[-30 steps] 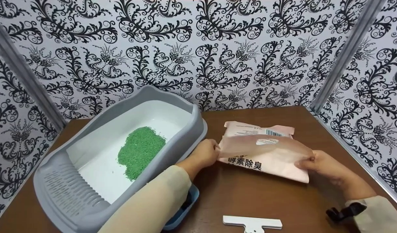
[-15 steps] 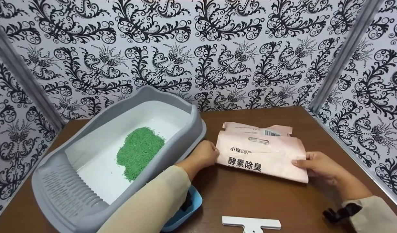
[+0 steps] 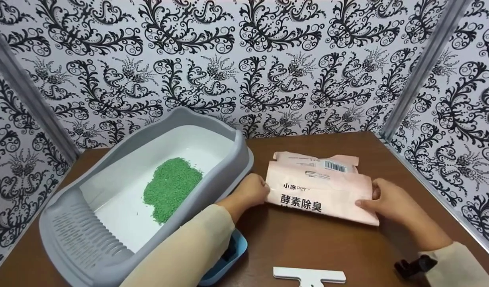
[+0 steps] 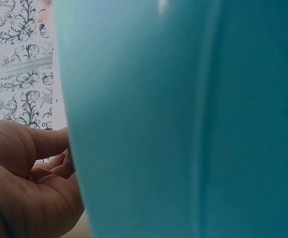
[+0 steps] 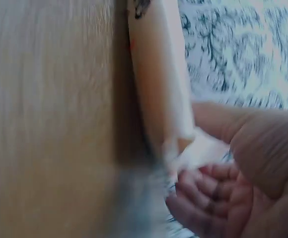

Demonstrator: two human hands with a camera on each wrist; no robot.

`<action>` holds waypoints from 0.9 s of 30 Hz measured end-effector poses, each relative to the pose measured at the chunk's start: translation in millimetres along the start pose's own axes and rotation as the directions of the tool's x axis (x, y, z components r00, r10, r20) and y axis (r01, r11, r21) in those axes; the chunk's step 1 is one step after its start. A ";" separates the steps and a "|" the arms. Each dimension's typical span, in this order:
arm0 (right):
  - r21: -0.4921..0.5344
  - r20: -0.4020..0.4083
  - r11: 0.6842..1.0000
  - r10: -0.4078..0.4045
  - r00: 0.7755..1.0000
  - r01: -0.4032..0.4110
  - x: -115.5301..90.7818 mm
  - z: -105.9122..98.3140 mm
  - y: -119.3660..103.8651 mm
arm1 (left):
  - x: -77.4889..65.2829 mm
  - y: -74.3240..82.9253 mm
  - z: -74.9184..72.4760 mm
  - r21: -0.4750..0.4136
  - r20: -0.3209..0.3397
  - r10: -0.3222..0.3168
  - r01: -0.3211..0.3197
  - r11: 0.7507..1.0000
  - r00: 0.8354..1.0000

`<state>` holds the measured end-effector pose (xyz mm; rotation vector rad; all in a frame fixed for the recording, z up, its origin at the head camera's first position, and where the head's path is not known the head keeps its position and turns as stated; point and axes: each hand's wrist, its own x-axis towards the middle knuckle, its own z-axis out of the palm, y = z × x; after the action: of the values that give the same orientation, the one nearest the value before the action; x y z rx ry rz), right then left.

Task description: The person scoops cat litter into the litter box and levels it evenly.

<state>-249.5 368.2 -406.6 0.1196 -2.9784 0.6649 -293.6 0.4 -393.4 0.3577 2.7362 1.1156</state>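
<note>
A pink bag [image 3: 324, 190] with black printing lies folded over on itself on the brown table, a barcode showing on its far part. At its left edge, my left hand [image 3: 251, 190] grips the side with curled fingers. My right hand [image 3: 392, 202] holds the right edge, thumb on top of the folded layer. In the right wrist view the bag's side [image 5: 161, 74] meets the thumb, and the fingers below are bent and blurred. Blue plastic covers most of the left wrist view, so the left fingertips are hidden there.
A grey and white litter box [image 3: 244, 153] with a heap of green pellets [image 3: 173, 187] stands at the left. Under my left forearm is a blue container [image 3: 238, 247], partly hidden. A white bag clip [image 3: 309, 274] lies at the front. Patterned walls enclose the table.
The bag's raised upper layer has come down flat, so its printed face shows. My right hand has shifted slightly left along the right edge; my left hand has stayed in place.
</note>
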 end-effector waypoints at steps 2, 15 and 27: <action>-0.124 -0.083 0.991 -0.069 0.994 0.059 -4.9 -3.7 -15.8 | -0.3 0.5 -0.3 -0.001 0.000 -0.012 0.012 1.000 1.000; -0.367 -0.070 0.838 -0.457 0.887 0.403 -25.6 23.6 -70.0 | -0.6 1.7 -0.8 0.011 -0.001 -0.039 0.039 0.999 0.999; -0.450 -0.008 0.732 -0.576 0.818 0.511 -22.3 46.4 -55.2 | -1.4 3.6 -3.4 -0.058 0.024 -0.118 0.119 0.991 0.993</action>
<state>-225.2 299.8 -427.5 0.8340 -2.6409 -0.0618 -292.5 0.3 -388.3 0.1947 2.6606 1.1518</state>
